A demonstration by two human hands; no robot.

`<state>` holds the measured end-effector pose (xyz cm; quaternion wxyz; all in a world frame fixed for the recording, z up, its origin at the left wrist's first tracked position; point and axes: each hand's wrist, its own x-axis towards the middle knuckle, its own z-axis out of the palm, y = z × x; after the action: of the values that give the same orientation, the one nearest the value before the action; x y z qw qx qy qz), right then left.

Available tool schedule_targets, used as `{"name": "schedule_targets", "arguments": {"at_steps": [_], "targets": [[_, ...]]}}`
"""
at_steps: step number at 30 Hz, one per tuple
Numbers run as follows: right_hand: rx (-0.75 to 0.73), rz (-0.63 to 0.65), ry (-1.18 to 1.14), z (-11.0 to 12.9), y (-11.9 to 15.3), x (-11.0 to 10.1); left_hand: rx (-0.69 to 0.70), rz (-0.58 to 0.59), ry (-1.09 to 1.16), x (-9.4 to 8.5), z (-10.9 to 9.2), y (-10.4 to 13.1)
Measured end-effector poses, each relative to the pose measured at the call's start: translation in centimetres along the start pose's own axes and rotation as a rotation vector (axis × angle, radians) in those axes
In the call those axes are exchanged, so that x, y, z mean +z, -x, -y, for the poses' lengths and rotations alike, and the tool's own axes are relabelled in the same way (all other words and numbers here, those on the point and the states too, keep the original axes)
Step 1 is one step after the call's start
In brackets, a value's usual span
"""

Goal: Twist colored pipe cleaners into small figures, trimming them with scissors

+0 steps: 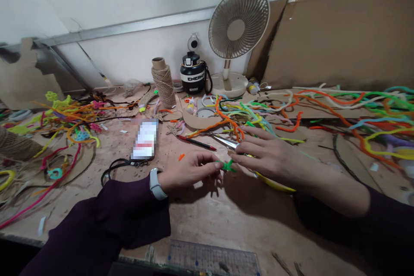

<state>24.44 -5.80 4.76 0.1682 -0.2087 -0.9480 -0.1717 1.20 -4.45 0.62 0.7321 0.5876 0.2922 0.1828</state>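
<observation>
My left hand (197, 169) is closed in a pinch, thumb against fingers, on a small green pipe cleaner piece (228, 165) with short twisted ends. My right hand (261, 151) is just to the right, its fingers stretched out and slightly apart above a pair of scissors (224, 141). The shiny blades point left from under those fingers; a yellow curved part shows below the palm. Whether the fingers touch the scissors is hidden. Past the fingertips lies a red and black pen (197, 142). A short orange pipe cleaner bit (181, 157) rests behind my left hand.
A phone (144, 140) with a strap lies left. Behind stand a twine spool (163, 82), a black bottle (192, 75) and a fan (238, 26). Many coloured pipe cleaners (349, 112) are heaped right, with more tangled at left. A clear ruler (213, 258) lies at the front edge.
</observation>
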Motion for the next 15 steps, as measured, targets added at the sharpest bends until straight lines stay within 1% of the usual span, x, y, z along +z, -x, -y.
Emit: {"name": "schedule_targets", "arguments": {"at_steps": [6, 12, 15], "targets": [[0.004, -0.007, 0.014, 0.26, -0.13, -0.29, -0.011, 0.016, 0.035, 0.07, 0.29, -0.07], [-0.003, -0.007, 0.015, 0.27, -0.12, 0.03, -0.041, 0.003, 0.104, 0.31, 0.40, 0.00], [-0.005, -0.001, 0.010, 0.20, -0.03, 0.09, -0.041, 0.020, 0.105, 0.16, 0.47, -0.10]]}}
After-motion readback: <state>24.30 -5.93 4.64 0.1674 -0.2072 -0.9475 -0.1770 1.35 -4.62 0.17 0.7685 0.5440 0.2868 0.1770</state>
